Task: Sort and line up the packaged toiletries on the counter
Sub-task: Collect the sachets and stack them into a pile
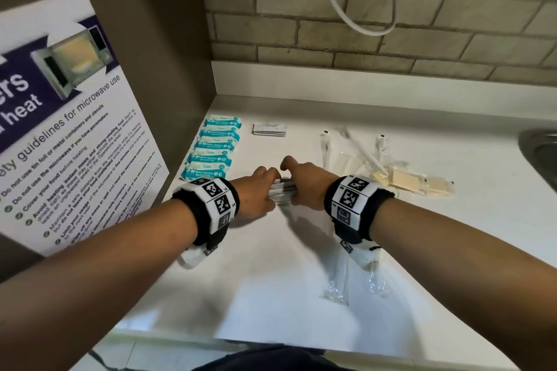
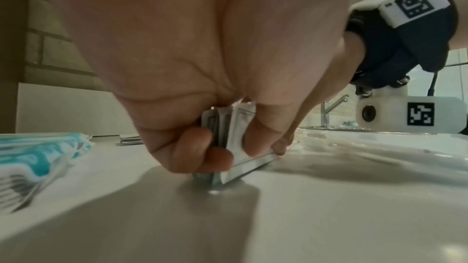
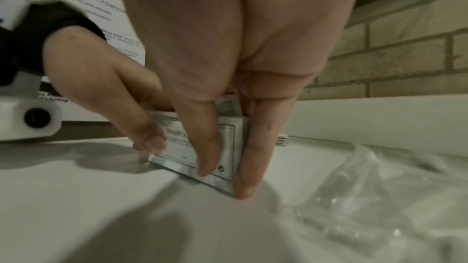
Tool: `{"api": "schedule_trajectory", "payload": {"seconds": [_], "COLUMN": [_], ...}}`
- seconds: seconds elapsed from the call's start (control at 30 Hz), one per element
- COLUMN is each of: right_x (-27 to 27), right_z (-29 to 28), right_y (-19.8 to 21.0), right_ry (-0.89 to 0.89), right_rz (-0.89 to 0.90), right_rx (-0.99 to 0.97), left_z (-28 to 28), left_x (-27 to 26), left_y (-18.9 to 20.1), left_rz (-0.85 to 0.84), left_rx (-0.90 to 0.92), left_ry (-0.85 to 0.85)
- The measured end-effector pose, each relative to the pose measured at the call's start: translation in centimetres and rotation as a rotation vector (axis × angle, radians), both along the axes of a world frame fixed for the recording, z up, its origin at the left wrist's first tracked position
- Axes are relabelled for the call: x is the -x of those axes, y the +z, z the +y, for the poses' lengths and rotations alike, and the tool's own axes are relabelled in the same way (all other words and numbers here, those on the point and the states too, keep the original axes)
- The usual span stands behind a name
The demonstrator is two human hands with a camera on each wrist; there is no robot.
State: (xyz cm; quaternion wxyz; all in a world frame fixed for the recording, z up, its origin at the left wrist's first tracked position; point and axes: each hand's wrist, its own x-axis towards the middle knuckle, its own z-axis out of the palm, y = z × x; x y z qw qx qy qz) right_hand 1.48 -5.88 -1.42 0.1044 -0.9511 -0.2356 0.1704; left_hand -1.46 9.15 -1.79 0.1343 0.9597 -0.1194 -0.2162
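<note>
A stack of white shampoo-and-conditioner sachets [image 1: 281, 192] stands on its edge on the white counter [image 1: 271, 295], held between both hands. My left hand [image 1: 265, 190] grips its left end, and in the left wrist view the curled fingers [image 2: 200, 147] and thumb wrap the stack [image 2: 235, 141]. My right hand [image 1: 297, 187] clasps the right end. In the right wrist view one finger [image 3: 207, 147] lies across the printed face of the sachets [image 3: 228, 133] and another runs down the end. Teal mini-wipe packs [image 1: 215, 147] lie in a row at the left.
A small pile of white sachets [image 1: 269, 129] lies at the back. Toothbrushes in clear wrappers [image 1: 355, 150] and cream combs [image 1: 413, 181] lie scattered to the right, more wrapped items [image 1: 340, 280] under my right forearm. A sink [image 1: 542, 153] is far right, a microwave notice [image 1: 60, 129] on the left panel.
</note>
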Motion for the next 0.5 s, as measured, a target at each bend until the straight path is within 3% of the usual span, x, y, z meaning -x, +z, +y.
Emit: {"api": "schedule_trajectory", "payload": {"seconds": [0.27, 0.5], "right_x": [-0.1, 0.3], "right_z": [0.6, 1.4], "right_y": [0.3, -1.3], "right_ry": [0.075, -0.032], "right_rz": [-0.133, -0.034], "right_rx": [0.289, 0.228], "left_z": [0.4, -1.1], "left_x": [-0.8, -0.9], "left_y": [0.1, -0.4], "left_rz": [-0.048, -0.009], "left_rx": [-0.031, -0.066], "left_ry": [-0.009, 0.020]}}
